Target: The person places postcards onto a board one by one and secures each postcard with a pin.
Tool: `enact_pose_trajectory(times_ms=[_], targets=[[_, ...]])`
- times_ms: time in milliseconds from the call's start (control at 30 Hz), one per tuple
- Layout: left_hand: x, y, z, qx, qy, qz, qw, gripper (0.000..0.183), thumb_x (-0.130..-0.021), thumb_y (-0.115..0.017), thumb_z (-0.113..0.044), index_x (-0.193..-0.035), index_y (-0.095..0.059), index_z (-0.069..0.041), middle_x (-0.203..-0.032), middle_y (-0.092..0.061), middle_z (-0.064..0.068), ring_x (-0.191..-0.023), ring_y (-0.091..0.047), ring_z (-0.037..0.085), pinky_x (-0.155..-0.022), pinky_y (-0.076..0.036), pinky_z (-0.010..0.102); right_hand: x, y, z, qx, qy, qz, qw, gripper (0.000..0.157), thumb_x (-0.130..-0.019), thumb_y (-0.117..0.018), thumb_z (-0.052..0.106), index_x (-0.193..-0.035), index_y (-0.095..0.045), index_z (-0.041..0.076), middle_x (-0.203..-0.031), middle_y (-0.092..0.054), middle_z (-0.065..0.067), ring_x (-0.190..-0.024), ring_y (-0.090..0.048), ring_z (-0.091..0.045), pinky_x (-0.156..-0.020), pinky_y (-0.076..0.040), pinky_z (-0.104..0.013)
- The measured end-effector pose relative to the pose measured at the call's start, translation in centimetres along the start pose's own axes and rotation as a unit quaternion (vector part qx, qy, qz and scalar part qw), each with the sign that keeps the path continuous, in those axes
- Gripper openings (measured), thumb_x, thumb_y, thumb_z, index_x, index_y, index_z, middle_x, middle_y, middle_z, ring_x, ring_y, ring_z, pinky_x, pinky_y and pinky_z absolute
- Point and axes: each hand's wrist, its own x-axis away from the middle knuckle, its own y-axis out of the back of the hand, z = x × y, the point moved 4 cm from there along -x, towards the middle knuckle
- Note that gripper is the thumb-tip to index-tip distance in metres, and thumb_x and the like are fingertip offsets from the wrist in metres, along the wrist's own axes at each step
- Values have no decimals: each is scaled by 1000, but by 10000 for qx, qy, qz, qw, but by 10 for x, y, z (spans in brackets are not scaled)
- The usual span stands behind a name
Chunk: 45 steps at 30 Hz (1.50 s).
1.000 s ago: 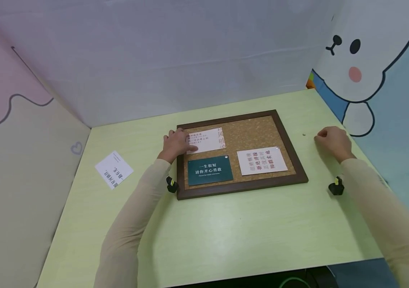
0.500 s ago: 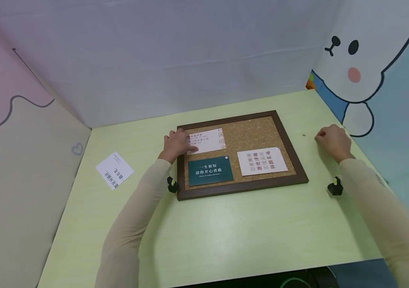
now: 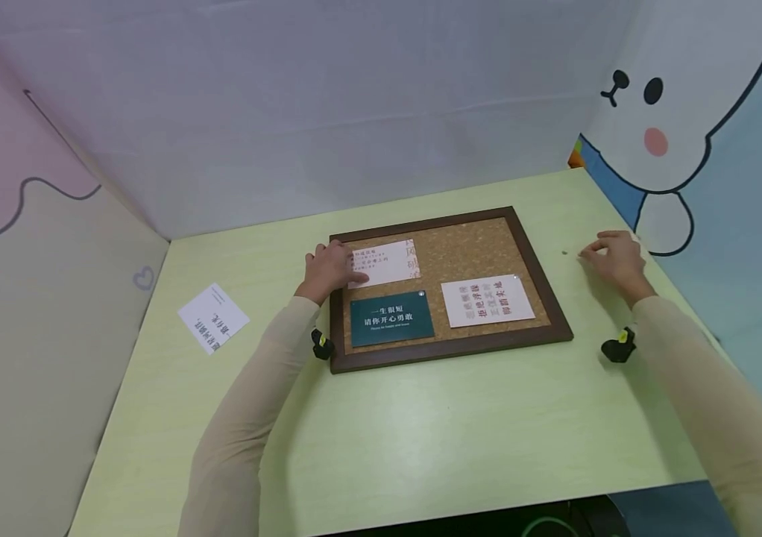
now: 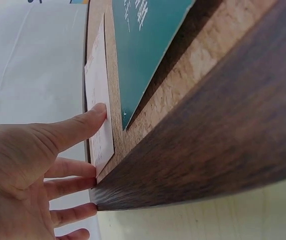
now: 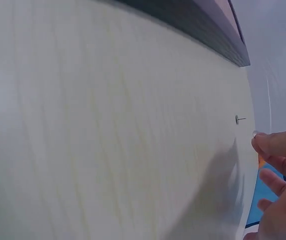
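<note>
My left hand (image 3: 329,272) rests at the upper left corner of a brown-framed cork board (image 3: 475,239). Its thumb presses on a white card (image 3: 386,262) with red print, while the other fingers, fairly straight, reach to the frame's edge. Below that card lies a green card (image 3: 391,318) with a tack at its upper right corner. To the right is another white card (image 3: 488,300) with red and grey print. Right of the board, my right hand (image 3: 618,262) pinches a small pale thumbtack (image 5: 255,133) between thumb and forefinger. Another thumbtack (image 5: 238,119) lies on the table close by.
A loose white card (image 3: 213,317) lies on the pale green table (image 3: 461,432), left of the board. White cloth (image 3: 354,112) hangs behind the table, and a wall with a cartoon print (image 3: 743,179) stands at the right.
My right hand has lifted slightly from the tabletop and its fingers have spread, with thumb and forefinger pinched together. The left hand keeps its place on the card.
</note>
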Motion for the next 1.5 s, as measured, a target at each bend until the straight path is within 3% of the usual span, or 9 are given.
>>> enact_pose_trajectory(times_ms=[133, 333, 567, 833, 1000, 1200, 1267, 1367, 1500], targets=[[-1, -1, 2, 13, 9, 1, 10000, 71, -79, -78, -50, -135, -57, -11, -144, -48, 9, -126, -42, 34, -104, -31, 54, -1, -3, 3, -642, -240, 249, 9973, 43, -100, -49, 22, -117, -58, -18, -150, -34, -29, -143, -21, -47, -111, -18, -63], [-2, -2, 3, -13, 16, -14, 10000, 71, -78, -78, -51, -134, -59, -12, -141, -50, 9, -125, -43, 33, -105, -31, 54, -3, -5, 11, -1807, -514, 478, 9810, 49, -101, -52, 21, -124, -51, -22, -158, -21, -26, -148, -10, -44, -117, -13, -56], [-4, -2, 1, -7, -2, -35, 10000, 70, -78, -78, -52, -133, -60, -12, -141, -51, 9, -125, -43, 33, -105, -31, 54, -8, -8, 43, -2091, -468, 734, 9740, 49, -102, -50, 21, -126, -50, -21, -161, -16, -23, -149, -8, -42, -117, -16, -56], [-3, -2, -5, 68, 15, -150, 9999, 70, -78, -79, -50, -135, -58, -15, -138, -53, 7, -122, -45, 32, -104, -30, 52, -13, -23, 97, -2462, -472, 884, 9640, 42, -103, -48, 21, -122, -52, -16, -162, -15, -18, -149, -12, -40, -117, -16, -56], [-1, -2, -9, 67, 63, -94, 9999, 70, -78, -79, -50, -135, -59, -15, -137, -53, 7, -121, -44, 31, -104, -31, 52, -13, -42, 132, -2448, -177, 1071, 9635, 35, -101, -49, 14, -103, -58, -19, -161, -18, -18, -150, -10, -39, -118, -16, -55], [4, -3, -11, 23, 160, -48, 9999, 70, -78, -79, -49, -136, -58, -15, -138, -51, 8, -121, -44, 32, -105, -30, 52, -13, -73, 166, -1909, 201, 1260, 9733, 30, -98, -53, 14, -80, -59, -9, -157, -29, -14, -149, -18, -35, -117, -4, -60], [4, -3, -12, 44, 166, -64, 9998, 69, -78, -79, -49, -135, -59, -14, -137, -51, 8, -120, -44, 31, -104, -30, 51, -14, -81, 176, -1756, 330, 1278, 9756, 33, -97, -53, 15, -72, -57, -6, -156, -31, -14, -147, -21, -35, -117, -7, -60], [4, -1, -14, 104, 172, -152, 9997, 67, -77, -80, -47, -132, -61, -14, -135, -52, 8, -118, -44, 31, -103, -31, 51, -15, -90, 189, -1563, 473, 1324, 9776, 37, -97, -52, 16, -65, -54, -2, -155, -33, -13, -145, -25, -33, -116, -22, -54], [4, -1, -18, 192, 203, -219, 9994, 63, -76, -82, -46, -126, -64, -13, -132, -54, 8, -114, -44, 30, -102, -30, 50, -15, -100, 202, -897, 619, 1250, 9862, 37, -97, -50, 20, -70, -62, -1, -153, -37, -11, -144, -28, -33, -113, -24, -56]])
